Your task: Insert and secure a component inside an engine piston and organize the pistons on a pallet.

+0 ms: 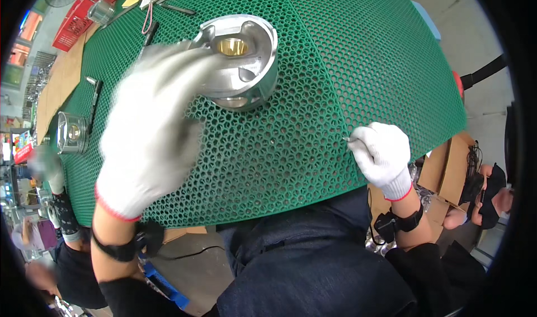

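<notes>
A silvery metal piston (258,57) rests on the green perforated mat (268,166), a brass-coloured ring showing in its bore. My left hand (148,118), in a white knit glove with a red cuff edge, is over the mat at the piston's left side. Motion smears its fingers, which overlap the piston's near left rim; whether they touch it I cannot tell. My right hand (380,149), gloved alike, is apart from the piston at the mat's right front. Its fingers are pinched closed, with a tiny light tip at the fingertips, too small to name.
Another piston (71,133) stands at the far left, near a co-worker's arm (64,210). A black-handled tool (95,101) lies beyond it. A red basket (89,15), a clear cup (101,11) and a dark pen-like rod (178,8) are at the back left. Cardboard (442,166) lies below the right edge.
</notes>
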`<state>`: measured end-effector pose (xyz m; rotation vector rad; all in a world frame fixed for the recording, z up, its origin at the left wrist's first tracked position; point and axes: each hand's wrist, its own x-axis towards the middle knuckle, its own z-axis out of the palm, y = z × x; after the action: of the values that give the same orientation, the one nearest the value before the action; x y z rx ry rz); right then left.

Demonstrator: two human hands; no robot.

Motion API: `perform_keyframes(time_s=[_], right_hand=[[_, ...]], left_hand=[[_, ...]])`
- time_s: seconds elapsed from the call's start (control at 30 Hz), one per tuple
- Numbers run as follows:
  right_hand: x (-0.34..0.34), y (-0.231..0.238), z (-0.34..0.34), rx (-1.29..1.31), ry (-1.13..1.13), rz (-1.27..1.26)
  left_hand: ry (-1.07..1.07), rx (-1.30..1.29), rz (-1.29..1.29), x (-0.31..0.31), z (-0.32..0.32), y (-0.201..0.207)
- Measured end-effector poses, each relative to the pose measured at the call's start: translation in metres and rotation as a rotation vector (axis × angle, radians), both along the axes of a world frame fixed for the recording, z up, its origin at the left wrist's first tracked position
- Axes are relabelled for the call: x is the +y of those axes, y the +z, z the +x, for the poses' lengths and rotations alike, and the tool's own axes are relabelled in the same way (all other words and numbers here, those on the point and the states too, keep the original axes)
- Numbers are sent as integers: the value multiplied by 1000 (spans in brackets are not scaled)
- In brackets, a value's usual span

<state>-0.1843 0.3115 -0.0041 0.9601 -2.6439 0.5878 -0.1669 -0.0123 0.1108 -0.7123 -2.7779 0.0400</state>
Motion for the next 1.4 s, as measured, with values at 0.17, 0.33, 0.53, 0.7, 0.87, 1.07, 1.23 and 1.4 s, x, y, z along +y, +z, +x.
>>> perform_keyframes(time_s=[0.17, 0.33, 0.53, 0.7, 0.87, 1.07, 1.23, 1.4], right_hand=[[-3, 3, 4, 55, 60, -67], [-4, 5, 5, 94, 109, -100], [-3, 5, 8, 48, 32, -89], [-11, 1, 3, 98, 53, -82], [-11, -2, 6, 132, 25, -30], [-7, 1, 7, 97, 9, -8], [-9, 1, 8, 70, -15, -19], [-14, 2, 2, 67, -26, -24]], left_hand=[[280, -76, -53, 12, -6, -28], [575, -124, 1028, -37, 84, -102], [696, -18, 681, -15, 206, -141], [558, 12, 631, -1, 218, -122], [739, -575, 1409, -15, 171, -46], [516, -211, 1810, -32, 185, -111], [717, -138, 1429, -19, 155, -104], [686, 208, 896, -38, 134, -116]])
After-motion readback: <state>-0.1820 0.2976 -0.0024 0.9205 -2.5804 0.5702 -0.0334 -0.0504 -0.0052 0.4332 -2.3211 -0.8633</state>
